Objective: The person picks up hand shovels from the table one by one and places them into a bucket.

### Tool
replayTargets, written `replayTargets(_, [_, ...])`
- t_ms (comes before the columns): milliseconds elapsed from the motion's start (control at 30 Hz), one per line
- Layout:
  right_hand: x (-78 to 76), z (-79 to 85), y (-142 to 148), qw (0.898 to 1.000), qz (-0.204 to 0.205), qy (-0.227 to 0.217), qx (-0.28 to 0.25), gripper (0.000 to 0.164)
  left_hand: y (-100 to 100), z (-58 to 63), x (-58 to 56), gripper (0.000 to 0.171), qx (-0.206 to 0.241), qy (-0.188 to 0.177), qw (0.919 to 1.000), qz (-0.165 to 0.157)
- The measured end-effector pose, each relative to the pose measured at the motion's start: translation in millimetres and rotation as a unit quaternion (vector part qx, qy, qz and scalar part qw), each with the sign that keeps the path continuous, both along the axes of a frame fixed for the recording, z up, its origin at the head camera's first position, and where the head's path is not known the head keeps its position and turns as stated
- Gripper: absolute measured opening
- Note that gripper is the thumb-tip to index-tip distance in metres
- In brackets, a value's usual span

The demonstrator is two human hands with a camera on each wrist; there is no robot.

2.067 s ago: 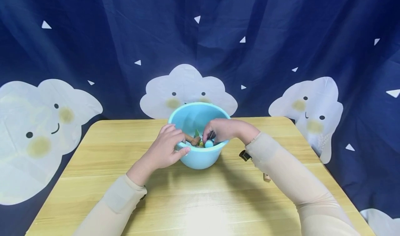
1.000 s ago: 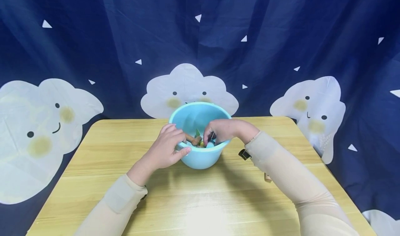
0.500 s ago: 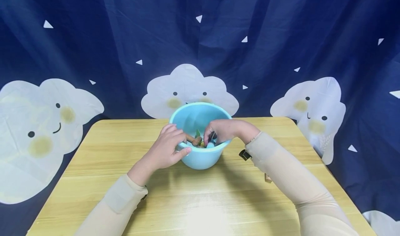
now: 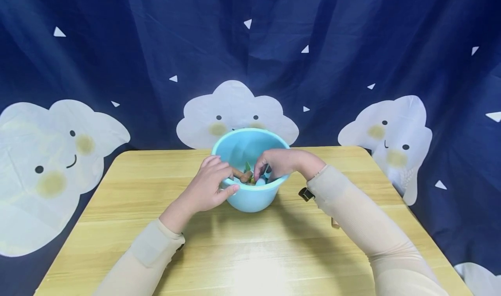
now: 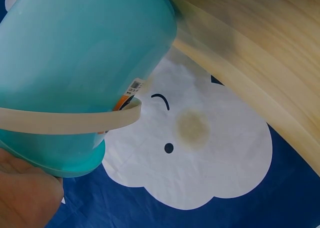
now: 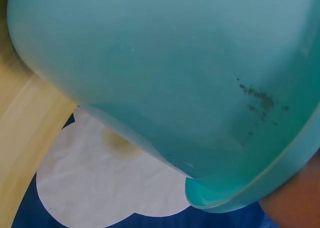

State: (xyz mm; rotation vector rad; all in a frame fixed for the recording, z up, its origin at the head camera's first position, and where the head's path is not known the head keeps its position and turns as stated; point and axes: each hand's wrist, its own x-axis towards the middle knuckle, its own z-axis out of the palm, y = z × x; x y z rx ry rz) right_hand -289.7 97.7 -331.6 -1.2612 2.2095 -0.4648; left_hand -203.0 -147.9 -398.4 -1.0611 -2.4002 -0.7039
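Two hands at the bucket [image 4: 250,200] (left hand [image 4: 207,187] gripping rim)

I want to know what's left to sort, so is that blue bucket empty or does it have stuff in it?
Not empty. The blue bucket holds several small items; a brown piece and something green show above its near rim.
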Motion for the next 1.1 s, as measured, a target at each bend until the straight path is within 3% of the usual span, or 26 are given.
replayTargets(533, [3.1,3.7,2.2,1.000,-0.006,0.010,-0.011,0.027,0.1,-0.6,0.0,0.048,0.003,0.012,0.9999,-0.001])
replayTargets(767, [6.9,6.3,5.1,0.999,-0.009,0.037,-0.024,0.024,0.8,-0.8,0.5,0.039,0.011,0.003,0.9998,-0.014])
replayTargets(1100, [12.0,17.8,17.8,0.996,-0.008,0.066,-0.052,0.024,0.3,-1.7,-1.4,0.041,0.014,0.007,0.9998,-0.014])
